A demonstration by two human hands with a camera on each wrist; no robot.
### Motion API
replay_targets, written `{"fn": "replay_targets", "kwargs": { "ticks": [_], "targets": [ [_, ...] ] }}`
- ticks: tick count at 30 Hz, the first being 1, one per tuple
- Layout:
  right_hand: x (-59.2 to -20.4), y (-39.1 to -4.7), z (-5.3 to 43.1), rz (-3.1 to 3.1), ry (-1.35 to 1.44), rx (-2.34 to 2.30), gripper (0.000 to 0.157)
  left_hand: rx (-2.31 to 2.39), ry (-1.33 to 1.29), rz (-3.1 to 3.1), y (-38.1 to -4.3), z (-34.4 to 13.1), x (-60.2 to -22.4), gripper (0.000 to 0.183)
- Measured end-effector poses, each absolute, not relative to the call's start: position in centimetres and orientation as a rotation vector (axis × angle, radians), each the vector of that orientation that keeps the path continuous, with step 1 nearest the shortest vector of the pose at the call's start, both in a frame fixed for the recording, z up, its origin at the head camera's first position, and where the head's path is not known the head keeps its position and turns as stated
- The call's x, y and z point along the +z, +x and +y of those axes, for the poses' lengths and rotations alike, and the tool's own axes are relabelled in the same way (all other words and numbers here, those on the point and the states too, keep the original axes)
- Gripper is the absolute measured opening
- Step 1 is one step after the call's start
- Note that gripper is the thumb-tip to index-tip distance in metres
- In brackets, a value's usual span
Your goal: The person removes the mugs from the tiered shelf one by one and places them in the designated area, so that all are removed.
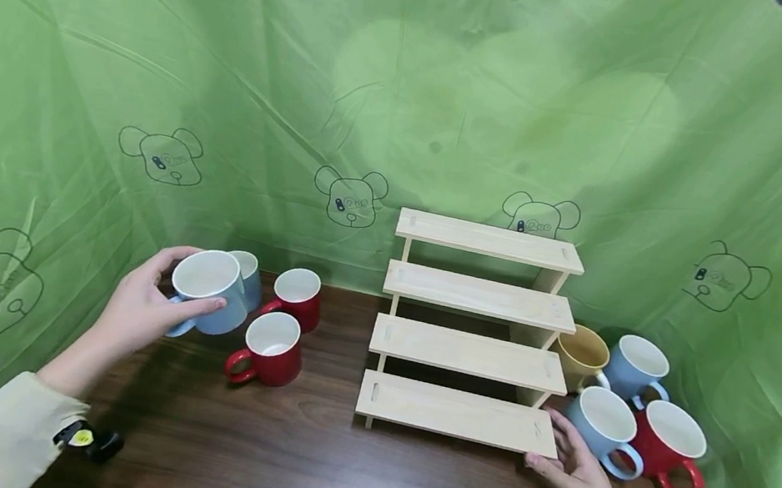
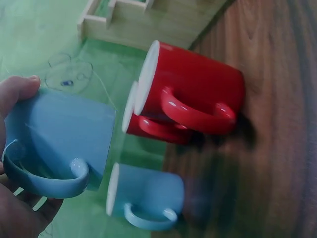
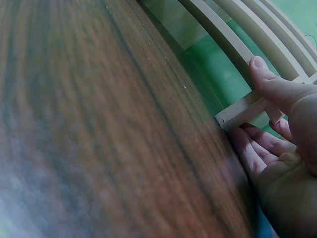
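Note:
My left hand (image 1: 146, 298) grips a light blue mug (image 1: 210, 300) round its body, thumb across the near side, holding it upright above the table; its handle shows in the left wrist view. Beside it stand another blue mug (image 2: 147, 193) and two red mugs (image 1: 274, 351). On the right, a pale wooden four-step rack (image 1: 458, 413) stands on the table. My right hand (image 1: 583, 479) holds the near right corner of its lowest step, the thumb (image 3: 265, 79) at the front edge and the fingers (image 3: 252, 148) at the side.
Right of the rack stand a yellow mug (image 1: 582, 357), two blue mugs (image 1: 603, 423) and a red mug (image 1: 667, 450), close together. Green cloth (image 1: 292, 94) surrounds the dark wooden table (image 1: 297, 466) at the back and sides.

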State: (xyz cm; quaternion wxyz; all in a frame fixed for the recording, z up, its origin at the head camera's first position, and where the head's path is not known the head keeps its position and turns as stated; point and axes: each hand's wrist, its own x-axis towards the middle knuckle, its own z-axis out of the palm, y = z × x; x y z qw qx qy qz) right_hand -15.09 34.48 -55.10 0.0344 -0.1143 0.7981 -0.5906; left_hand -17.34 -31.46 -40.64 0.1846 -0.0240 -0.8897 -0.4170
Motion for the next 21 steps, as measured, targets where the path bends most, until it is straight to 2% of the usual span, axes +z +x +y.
{"fn": "replay_targets", "kwargs": {
  "ticks": [10, 21],
  "targets": [
    [-55.2, -15.2, 34.6, 2.397, -0.4, -1.877, 0.078, -1.116, 0.013, -2.536, -16.4, -33.2, -44.4, 0.078],
    [-55.2, -15.2, 34.7, 2.403, -0.415, -1.852, 0.078, -1.074, 0.053, -2.576, -15.5, -34.0, -46.0, 0.081]
  ]
}}
